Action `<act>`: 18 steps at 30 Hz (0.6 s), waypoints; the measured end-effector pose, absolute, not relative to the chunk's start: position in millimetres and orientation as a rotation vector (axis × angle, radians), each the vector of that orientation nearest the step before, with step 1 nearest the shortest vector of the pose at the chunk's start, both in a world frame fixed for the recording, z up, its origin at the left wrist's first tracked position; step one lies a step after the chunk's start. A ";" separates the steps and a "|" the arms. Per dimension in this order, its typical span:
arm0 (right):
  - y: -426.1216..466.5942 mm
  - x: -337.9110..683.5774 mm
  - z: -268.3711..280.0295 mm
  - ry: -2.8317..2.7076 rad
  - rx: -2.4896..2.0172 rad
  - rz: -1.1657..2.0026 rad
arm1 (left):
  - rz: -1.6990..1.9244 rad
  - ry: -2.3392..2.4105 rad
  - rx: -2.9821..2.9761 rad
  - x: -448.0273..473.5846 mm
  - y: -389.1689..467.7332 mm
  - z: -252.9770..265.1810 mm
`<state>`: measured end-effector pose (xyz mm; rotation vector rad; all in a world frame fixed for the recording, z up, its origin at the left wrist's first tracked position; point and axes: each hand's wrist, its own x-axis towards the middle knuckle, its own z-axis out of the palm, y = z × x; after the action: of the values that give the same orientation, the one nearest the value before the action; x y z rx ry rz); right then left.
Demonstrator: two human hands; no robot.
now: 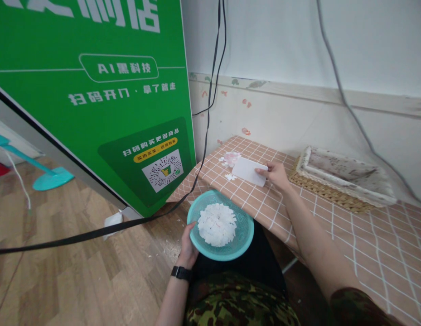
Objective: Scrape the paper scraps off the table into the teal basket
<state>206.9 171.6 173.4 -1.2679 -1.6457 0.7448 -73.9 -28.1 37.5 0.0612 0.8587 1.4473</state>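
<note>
My left hand (189, 246) grips the rim of a teal plastic colander (245, 233) at its left side, just off the table's front edge. A heap of white paper scraps (217, 225) lies in the colander. Over the tabletop, my right hand (276, 175) pinches the right end of a flat white card (247, 170). The card's left end touches or lies close to a small pile of pinkish-white scraps (230, 158). A few more white scraps (230, 177) lie by its lower left corner.
A brown checked cloth covers the table (319, 244). A cloth-lined wicker basket (332, 192) stands against the wall at right. To the left rises a green cabinet (128, 113) with white lettering. Black cables (207, 131) hang down and cross in front of it. Paper bits litter the wooden floor (94, 271).
</note>
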 end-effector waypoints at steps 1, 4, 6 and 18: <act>172.3 209.0 172.8 -1.635 -1.249 0.811 | 1.456 0.873 0.063 -73.6 -27.7 41.2; 172.7 212.3 172.3 -1.549 -1.229 0.930 | 1.470 0.922 0.054 -73.6 -26.7 51.0; 171.6 212.1 173.5 -1.507 -1.225 0.973 | 1.467 0.934 0.052 -74.8 -26.7 55.5; 162.7 204.6 183.7 -1.584 -1.223 1.052 | 1.454 0.945 0.096 -78.8 -26.9 72.0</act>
<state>204.6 162.7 183.7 -1.2232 -1.5839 1.0519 -78.8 -26.9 72.0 0.0964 0.9453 1.4542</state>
